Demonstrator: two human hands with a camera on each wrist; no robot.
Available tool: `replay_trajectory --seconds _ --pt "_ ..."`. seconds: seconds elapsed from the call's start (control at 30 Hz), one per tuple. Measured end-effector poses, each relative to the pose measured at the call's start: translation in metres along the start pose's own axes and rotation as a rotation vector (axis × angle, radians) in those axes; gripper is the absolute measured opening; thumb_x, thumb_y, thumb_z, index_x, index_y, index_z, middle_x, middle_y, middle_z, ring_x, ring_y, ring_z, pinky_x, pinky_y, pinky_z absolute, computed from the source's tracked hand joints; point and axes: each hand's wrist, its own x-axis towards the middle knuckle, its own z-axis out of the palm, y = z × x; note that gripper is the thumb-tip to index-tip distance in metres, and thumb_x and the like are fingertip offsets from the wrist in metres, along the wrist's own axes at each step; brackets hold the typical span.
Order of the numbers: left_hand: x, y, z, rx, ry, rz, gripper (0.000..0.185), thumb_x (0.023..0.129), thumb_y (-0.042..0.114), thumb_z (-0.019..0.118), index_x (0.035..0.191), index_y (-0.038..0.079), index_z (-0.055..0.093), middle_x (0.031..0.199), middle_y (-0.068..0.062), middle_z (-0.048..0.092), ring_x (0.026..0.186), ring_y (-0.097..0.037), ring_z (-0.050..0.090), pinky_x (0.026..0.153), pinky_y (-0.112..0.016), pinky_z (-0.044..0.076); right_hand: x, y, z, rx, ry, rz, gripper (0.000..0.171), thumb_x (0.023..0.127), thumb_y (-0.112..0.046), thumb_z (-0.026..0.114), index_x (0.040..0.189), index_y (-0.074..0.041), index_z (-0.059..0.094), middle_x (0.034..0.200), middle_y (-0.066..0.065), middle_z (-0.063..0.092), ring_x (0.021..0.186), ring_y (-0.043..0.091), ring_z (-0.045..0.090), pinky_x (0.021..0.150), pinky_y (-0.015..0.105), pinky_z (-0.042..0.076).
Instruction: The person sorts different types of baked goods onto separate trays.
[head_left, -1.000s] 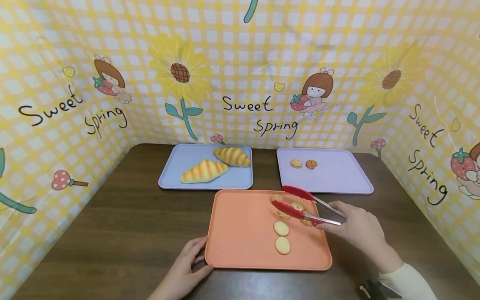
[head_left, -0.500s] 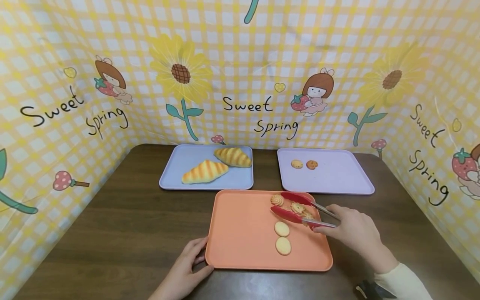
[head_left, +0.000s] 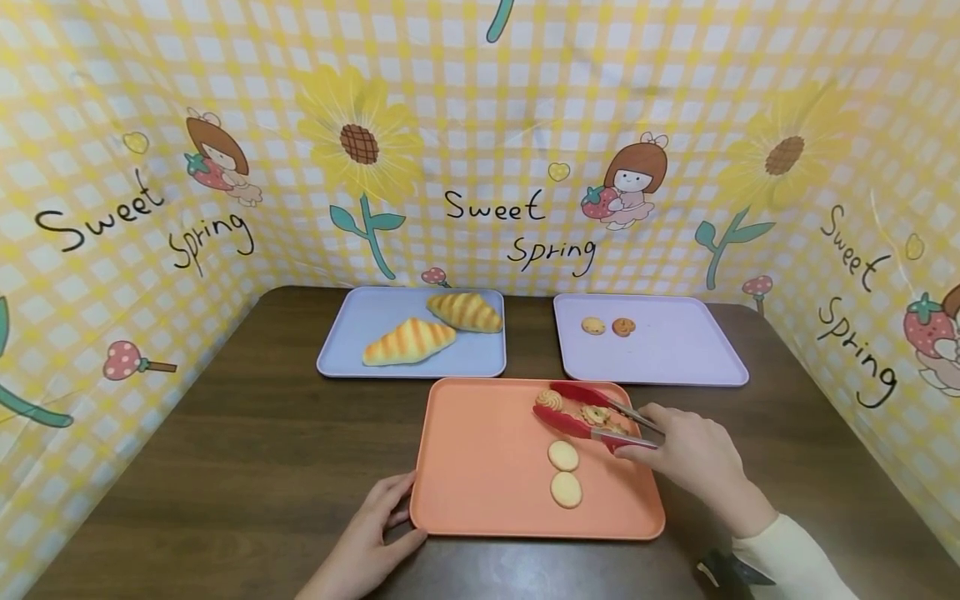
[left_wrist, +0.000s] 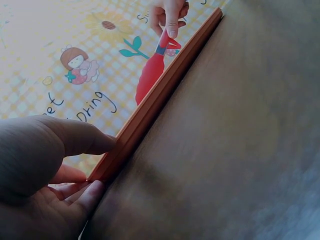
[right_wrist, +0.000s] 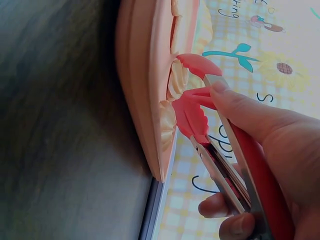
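Note:
My left hand (head_left: pixel 375 533) holds the near left corner of the orange tray (head_left: pixel 480 458), thumb at the front edge and fingers along the side. In the left wrist view, thumb and fingertips meet the tray's rim (left_wrist: pixel 145 110). My right hand (head_left: pixel 693 458) grips metal tongs with red tips (head_left: pixel 564 423), spread over the tray's far right part. Between and under the tips lie a swirl cookie (head_left: pixel 549 400) and a flower-shaped cookie (head_left: pixel 595 417), partly hidden. In the right wrist view, the red tips straddle a ridged cookie (right_wrist: pixel 178 80). Two plain round cookies (head_left: pixel 563 456) lie nearer the front.
Behind, at left, a blue tray (head_left: pixel 341 354) carries two croissants (head_left: pixel 408 342). A lilac tray (head_left: pixel 675 350) at the back right bears two small cookies (head_left: pixel 592 326). A yellow checked cloth (head_left: pixel 480 125) encloses the brown table (head_left: pixel 247 433) on three sides.
My right hand has brought the tongs down and slightly left, so their tips now surround the cookies at the orange tray's far right. My left hand stays at the corner.

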Motion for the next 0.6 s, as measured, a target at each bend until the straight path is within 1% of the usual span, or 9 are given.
replay_trajectory --seconds 0.13,0.33,0.37,0.47,0.6 --pt "-0.0002 0.0001 -0.0003 0.005 -0.001 0.005 0.065 0.088 0.004 0.075 0.141 -0.016 0.042 0.135 -0.026 0.046 0.121 -0.019 0.051 0.093 -0.026 0.054 -0.0009 0.0003 0.0009 0.005 0.016 -0.018 0.062 0.071 -0.061 0.082 0.109 -0.014 0.071 0.079 0.002 0.068 0.055 0.017 0.048 0.043 0.033 0.038" --pt "0.0008 0.0027 -0.0026 -0.011 -0.029 -0.067 0.068 0.089 0.007 0.075 0.143 -0.015 0.040 0.138 -0.025 0.043 0.124 -0.029 0.048 0.095 -0.027 0.053 -0.0015 -0.0008 0.0005 -0.003 0.026 -0.032 0.060 0.071 -0.057 0.083 0.109 -0.013 0.071 0.081 0.005 0.070 0.055 0.018 0.049 0.043 0.033 0.039" --pt "0.0008 0.0028 -0.0027 -0.014 -0.031 -0.068 0.068 0.089 0.006 0.075 0.143 -0.015 0.040 0.138 -0.025 0.043 0.124 -0.030 0.048 0.096 -0.028 0.053 -0.0015 -0.0009 0.0005 -0.005 0.025 -0.030 0.060 0.071 -0.057 0.083 0.110 -0.013 0.071 0.082 0.005 0.070 0.055 0.018 0.049 0.043 0.033 0.039" --pt "0.0005 0.0025 -0.0026 -0.016 -0.032 -0.049 0.067 0.090 0.006 0.074 0.143 -0.015 0.039 0.138 -0.026 0.043 0.124 -0.028 0.048 0.095 -0.028 0.053 -0.0015 -0.0007 0.0008 -0.009 0.023 -0.024 0.061 0.071 -0.057 0.084 0.110 -0.013 0.071 0.082 0.005 0.070 0.055 0.018 0.049 0.043 0.033 0.040" --pt "-0.0003 0.0007 -0.0018 -0.018 -0.024 -0.008 0.066 0.089 0.005 0.074 0.142 -0.016 0.040 0.136 -0.027 0.044 0.123 -0.020 0.049 0.095 -0.027 0.053 -0.0017 0.0001 0.0012 -0.010 0.022 -0.019 0.061 0.071 -0.058 0.083 0.110 -0.013 0.071 0.082 0.005 0.070 0.054 0.018 0.048 0.043 0.032 0.039"
